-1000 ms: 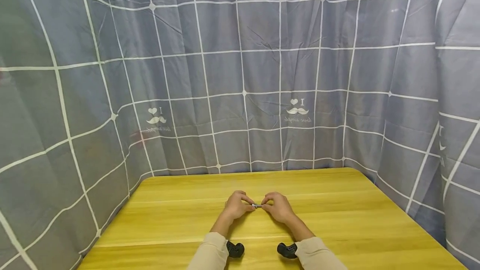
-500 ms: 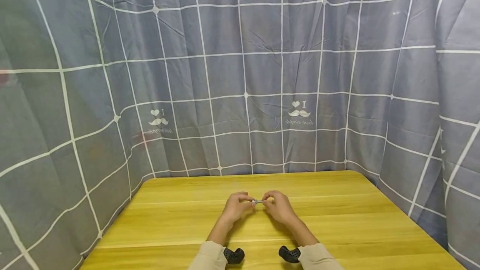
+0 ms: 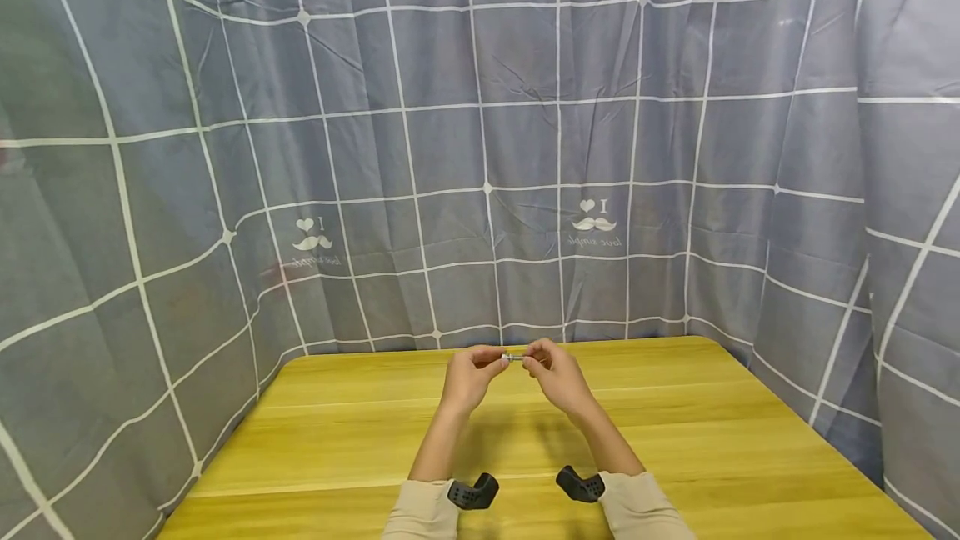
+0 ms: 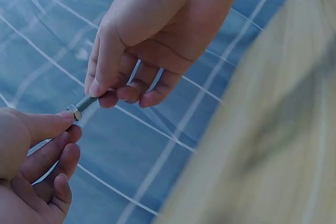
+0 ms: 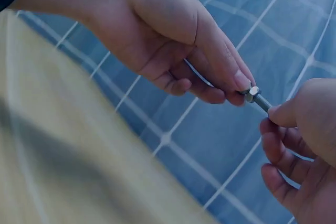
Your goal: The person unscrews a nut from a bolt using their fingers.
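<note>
Between the two hands a small metal bolt (image 3: 513,357) is held above the far part of the table. My left hand (image 3: 467,379) pinches its left end with thumb and fingertips; a hexagonal nut (image 5: 253,94) shows beside that thumb. On the other side, my right hand (image 3: 558,379) pinches the tip of the threaded shank (image 4: 85,103). The left fingertips partly hide the end they hold, so I cannot tell whether they grip only the head or also the nut. Both hands' other fingers are loosely bent.
A yellow wood-grain table (image 3: 360,440) lies below the hands. Grey curtains (image 3: 525,148) with white grid lines surround it at the back and sides. A black curved device (image 3: 474,492) sits at the left cuff, and another black device (image 3: 580,484) at the right cuff.
Both hands have risen and moved away from the body, carrying the bolt with them. Their shadows now lie apart from them on the table. Each hand still pinches its end.
</note>
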`<state>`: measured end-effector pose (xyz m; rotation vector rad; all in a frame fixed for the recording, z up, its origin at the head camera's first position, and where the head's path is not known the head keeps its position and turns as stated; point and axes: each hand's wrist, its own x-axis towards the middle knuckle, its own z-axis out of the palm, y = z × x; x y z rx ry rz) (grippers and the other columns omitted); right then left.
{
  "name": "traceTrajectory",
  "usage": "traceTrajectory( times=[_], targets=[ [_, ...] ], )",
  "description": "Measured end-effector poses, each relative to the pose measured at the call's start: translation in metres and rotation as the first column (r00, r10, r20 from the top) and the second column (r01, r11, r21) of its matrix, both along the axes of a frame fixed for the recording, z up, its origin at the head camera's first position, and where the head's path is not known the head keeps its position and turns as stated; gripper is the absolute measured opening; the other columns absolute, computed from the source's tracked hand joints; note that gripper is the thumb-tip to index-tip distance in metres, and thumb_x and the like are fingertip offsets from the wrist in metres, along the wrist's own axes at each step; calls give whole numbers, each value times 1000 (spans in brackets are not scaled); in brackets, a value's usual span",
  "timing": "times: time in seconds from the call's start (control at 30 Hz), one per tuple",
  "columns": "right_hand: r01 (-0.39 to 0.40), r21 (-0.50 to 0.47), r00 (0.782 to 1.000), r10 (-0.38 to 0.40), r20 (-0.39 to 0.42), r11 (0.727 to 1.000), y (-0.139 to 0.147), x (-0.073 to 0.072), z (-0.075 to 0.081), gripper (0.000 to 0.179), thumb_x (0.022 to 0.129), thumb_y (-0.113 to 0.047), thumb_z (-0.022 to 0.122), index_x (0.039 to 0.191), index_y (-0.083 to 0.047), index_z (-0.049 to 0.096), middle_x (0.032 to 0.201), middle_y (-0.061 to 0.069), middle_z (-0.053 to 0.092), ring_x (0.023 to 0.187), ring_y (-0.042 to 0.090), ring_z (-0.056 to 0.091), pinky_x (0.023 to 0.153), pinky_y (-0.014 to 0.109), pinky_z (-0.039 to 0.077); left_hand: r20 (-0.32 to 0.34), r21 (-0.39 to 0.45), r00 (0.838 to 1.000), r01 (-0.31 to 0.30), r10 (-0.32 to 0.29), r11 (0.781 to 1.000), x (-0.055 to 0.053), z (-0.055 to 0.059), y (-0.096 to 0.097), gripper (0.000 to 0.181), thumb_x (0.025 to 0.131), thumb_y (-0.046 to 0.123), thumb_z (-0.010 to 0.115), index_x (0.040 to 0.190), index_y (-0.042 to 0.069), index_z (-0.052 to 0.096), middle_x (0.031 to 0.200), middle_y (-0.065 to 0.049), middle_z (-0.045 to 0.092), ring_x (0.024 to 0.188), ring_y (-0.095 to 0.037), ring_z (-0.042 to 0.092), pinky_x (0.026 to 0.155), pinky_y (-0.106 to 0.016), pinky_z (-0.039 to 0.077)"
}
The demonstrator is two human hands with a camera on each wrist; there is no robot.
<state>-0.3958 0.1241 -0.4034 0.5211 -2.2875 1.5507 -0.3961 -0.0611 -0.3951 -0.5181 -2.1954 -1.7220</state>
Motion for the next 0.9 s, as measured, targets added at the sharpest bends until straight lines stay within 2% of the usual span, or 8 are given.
traceTrajectory(
  times=[0.17, 0.23, 0.37, 0.6, 0.73, 0.9],
  targets=[
    [-29, -99, 999, 26, -32, 995, -3, 10, 25, 6, 103, -5, 64, 106, -4, 69, 93, 4, 68, 89, 23, 63, 82, 42, 52, -115, 7, 993, 34, -33, 999, 8, 22, -4, 16, 94, 6, 77, 108, -2, 78, 97, -10, 76, 90, -22, 70, 81, -35, 56],
    [-32, -121, 999, 27, -39, 992, -4, 13, 32, 8, 103, -6, 64, 107, -2, 70, 93, 6, 68, 90, 25, 63, 83, 43, 52, -153, -1, 988, 35, -35, 999, 10, 28, -6, 13, 93, 6, 77, 105, -1, 79, 95, -9, 77, 85, -19, 68, 76, -31, 54],
    [-8, -141, 1000, 7, -5, 990, -5, 21, 41, 13, 103, -10, 65, 109, -1, 72, 97, 10, 70, 93, 27, 64, 86, 42, 53, -204, -21, 978, 26, -29, 999, 15, 34, -7, 11, 92, 5, 78, 102, 1, 81, 93, -7, 77, 78, -14, 64, 69, -26, 50],
    [-14, -160, 999, 20, 32, 987, -7, 28, 42, 19, 102, -17, 69, 103, 0, 76, 89, 8, 72, 87, 23, 69, 87, 42, 57, -294, -97, 954, 30, -58, 995, 19, 33, -5, 11, 93, 6, 78, 101, -1, 81, 97, -8, 76, 77, -16, 67, 66, -26, 53],
    [-17, -147, 999, 22, 32, 989, -9, 28, 44, 15, 101, -16, 70, 99, -2, 75, 85, 6, 73, 85, 26, 71, 82, 40, 59, -319, -136, 946, 18, -61, 991, 17, 34, -6, 10, 93, 5, 78, 100, -1, 81, 95, -8, 77, 77, -16, 69, 67, -26, 55],
    [-50, -130, 998, 54, 30, 990, -10, 24, 47, 12, 101, -11, 70, 97, -1, 73, 85, 9, 74, 84, 28, 72, 80, 39, 59, -339, -151, 937, 34, -84, 988, 15, 37, -10, 11, 93, 6, 77, 101, -1, 81, 94, -8, 77, 79, -17, 70, 69, -28, 56]
  ],
)
